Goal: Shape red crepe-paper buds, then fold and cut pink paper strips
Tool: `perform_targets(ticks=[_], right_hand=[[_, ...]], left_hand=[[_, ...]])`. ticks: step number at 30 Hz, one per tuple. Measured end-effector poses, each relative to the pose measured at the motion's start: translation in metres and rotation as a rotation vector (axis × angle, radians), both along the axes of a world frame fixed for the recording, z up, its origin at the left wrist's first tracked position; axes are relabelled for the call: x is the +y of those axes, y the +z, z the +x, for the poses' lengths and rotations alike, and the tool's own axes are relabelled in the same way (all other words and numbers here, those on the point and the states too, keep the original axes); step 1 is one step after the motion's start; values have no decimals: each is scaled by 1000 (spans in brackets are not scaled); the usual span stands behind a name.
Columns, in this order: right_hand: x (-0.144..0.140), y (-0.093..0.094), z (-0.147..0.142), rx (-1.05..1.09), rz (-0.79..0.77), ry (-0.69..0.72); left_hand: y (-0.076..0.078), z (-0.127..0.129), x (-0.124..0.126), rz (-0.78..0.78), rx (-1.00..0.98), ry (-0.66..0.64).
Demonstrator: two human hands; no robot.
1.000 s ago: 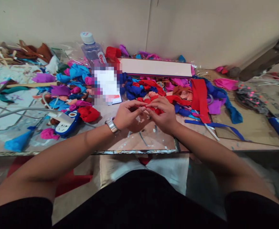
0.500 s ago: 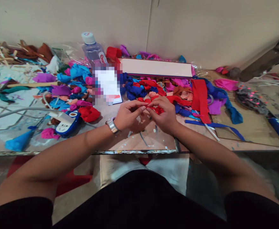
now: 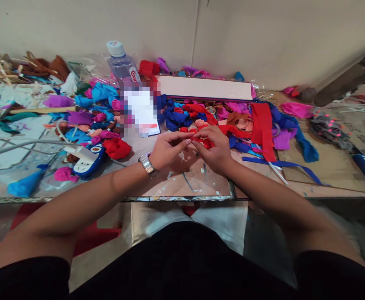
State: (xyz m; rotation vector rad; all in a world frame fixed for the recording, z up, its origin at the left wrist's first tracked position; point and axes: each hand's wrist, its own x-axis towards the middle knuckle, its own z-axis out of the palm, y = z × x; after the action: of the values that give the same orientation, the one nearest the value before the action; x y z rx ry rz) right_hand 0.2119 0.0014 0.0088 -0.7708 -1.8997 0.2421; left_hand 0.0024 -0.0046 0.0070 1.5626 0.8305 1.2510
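Close together over the near middle of the table, my left hand [image 3: 166, 152] and my right hand [image 3: 216, 151] pinch red crepe paper [image 3: 206, 143] between thumbs and fingers. Part of that paper is gathered under my right fingers; the rest is hidden behind them. The fingertips of both hands nearly meet. A wide red crepe strip [image 3: 263, 129] lies just right of my right hand, over a pile of coloured paper. Beyond my hands are dark blue crumpled paper [image 3: 173, 118] and a phone [image 3: 153, 132], mostly blurred out.
A clear bottle [image 3: 122, 68] with a white cap stands behind the phone. To the left are a blue-and-white power strip [image 3: 88, 161] with a grey cable and a red paper bundle [image 3: 117, 148]. A long pale box [image 3: 204, 88] lies at the back; cardboard [image 3: 332, 171] is right.
Both hands stay in nearly the same place, with the red crepe paper still pinched. Only slight finger movement shows; the whole view has shifted very slightly.
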Motion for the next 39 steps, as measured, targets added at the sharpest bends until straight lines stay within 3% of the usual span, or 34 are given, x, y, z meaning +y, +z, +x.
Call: perform_targets(ticks=[6, 25, 39], right_hand=[[1, -2, 0, -27, 33, 12], [1, 0, 1, 41, 11, -5], [0, 1, 2, -2, 22, -10]], left_hand=[[0, 3, 0, -46, -100, -30], [0, 1, 0, 36, 8, 27], [7, 2, -3, -10, -9, 42]])
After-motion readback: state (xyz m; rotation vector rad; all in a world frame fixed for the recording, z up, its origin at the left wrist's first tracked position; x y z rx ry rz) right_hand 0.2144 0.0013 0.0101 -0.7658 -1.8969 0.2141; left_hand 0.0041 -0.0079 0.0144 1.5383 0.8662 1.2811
